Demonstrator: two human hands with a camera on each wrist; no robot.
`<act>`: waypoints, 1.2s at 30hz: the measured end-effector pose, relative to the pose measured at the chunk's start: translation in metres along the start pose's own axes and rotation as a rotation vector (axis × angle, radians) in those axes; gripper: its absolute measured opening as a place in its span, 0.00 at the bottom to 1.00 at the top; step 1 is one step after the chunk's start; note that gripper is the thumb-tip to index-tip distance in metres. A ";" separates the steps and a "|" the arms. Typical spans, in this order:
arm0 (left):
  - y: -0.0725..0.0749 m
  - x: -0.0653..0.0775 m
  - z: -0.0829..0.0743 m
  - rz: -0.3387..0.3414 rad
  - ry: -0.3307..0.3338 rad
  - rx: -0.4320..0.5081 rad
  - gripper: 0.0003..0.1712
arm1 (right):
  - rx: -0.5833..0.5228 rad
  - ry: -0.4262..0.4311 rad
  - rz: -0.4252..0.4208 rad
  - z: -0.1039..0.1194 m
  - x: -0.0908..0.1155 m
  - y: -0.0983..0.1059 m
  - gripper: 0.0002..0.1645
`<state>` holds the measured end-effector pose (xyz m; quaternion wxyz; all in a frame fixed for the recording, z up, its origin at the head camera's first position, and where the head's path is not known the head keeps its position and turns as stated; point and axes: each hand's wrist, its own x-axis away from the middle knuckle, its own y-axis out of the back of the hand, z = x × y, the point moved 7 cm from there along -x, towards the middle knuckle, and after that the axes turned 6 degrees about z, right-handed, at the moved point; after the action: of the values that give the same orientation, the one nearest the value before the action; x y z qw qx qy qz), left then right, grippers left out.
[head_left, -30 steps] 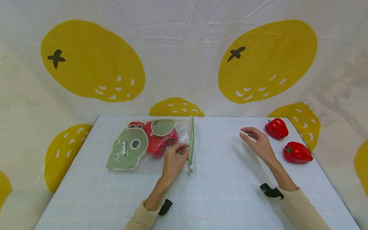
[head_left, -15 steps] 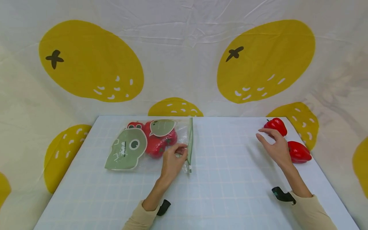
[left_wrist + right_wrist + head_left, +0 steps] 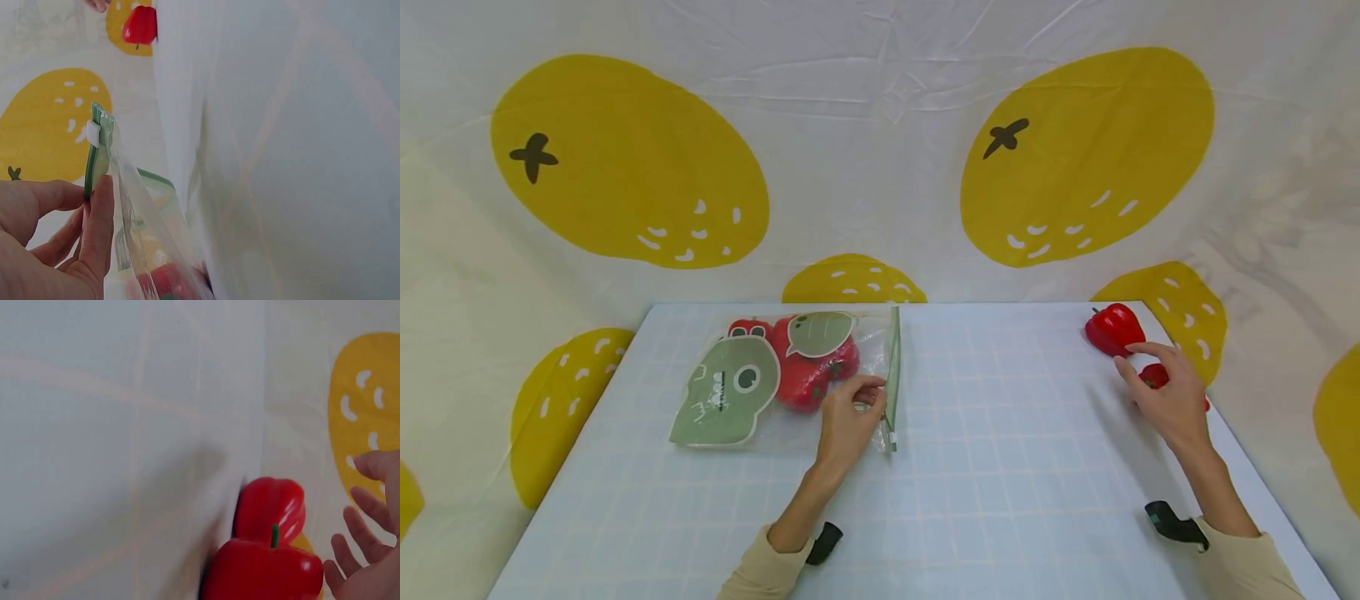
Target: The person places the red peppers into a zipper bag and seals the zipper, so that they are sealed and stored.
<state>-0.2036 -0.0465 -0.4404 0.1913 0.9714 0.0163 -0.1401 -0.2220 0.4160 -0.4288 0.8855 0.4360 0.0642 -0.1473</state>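
Observation:
A clear zip bag (image 3: 872, 333) printed with a green dinosaur lies at the table's left, with several red bell peppers (image 3: 805, 383) inside. My left hand (image 3: 850, 421) pinches its green zip edge (image 3: 94, 159) between thumb and fingers, and in the left wrist view the edge is lifted near a white slider (image 3: 94, 133). At the table's right, my right hand (image 3: 1172, 396) hovers above the nearer loose bell pepper (image 3: 265, 572), fingers spread apart and holding nothing. That hand hides most of this pepper in the head view. The farther bell pepper (image 3: 1114, 330) lies just beyond the fingertips.
A pale blue checked cloth covers the table (image 3: 1000, 467). Behind it hangs a white curtain (image 3: 865, 167) with large yellow fruit prints. A dark wrist camera (image 3: 1176, 525) sits on the right forearm, another (image 3: 824, 543) on the left.
My right hand has moved right, from the middle-right of the table to over the nearer loose pepper. My left hand keeps its pinch on the bag's edge. The view has shifted slightly.

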 end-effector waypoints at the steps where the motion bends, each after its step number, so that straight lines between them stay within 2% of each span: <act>1: 0.000 0.000 0.000 0.002 0.004 -0.001 0.07 | 0.007 -0.008 -0.001 -0.003 0.001 0.001 0.28; 11: 0.000 0.001 0.003 0.004 0.012 -0.004 0.07 | 0.044 -0.013 -0.025 -0.024 0.010 0.009 0.31; 22: 0.000 0.002 0.001 0.003 -0.009 -0.009 0.07 | 0.071 -0.036 0.021 -0.046 0.020 0.012 0.35; 36: 0.000 0.002 0.006 0.016 0.046 0.022 0.07 | 0.119 0.082 0.104 -0.048 0.021 0.014 0.40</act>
<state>-0.2027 -0.0490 -0.4460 0.1814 0.9765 0.0113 -0.1162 -0.1971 0.4583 -0.4526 0.8612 0.4961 0.0688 -0.0867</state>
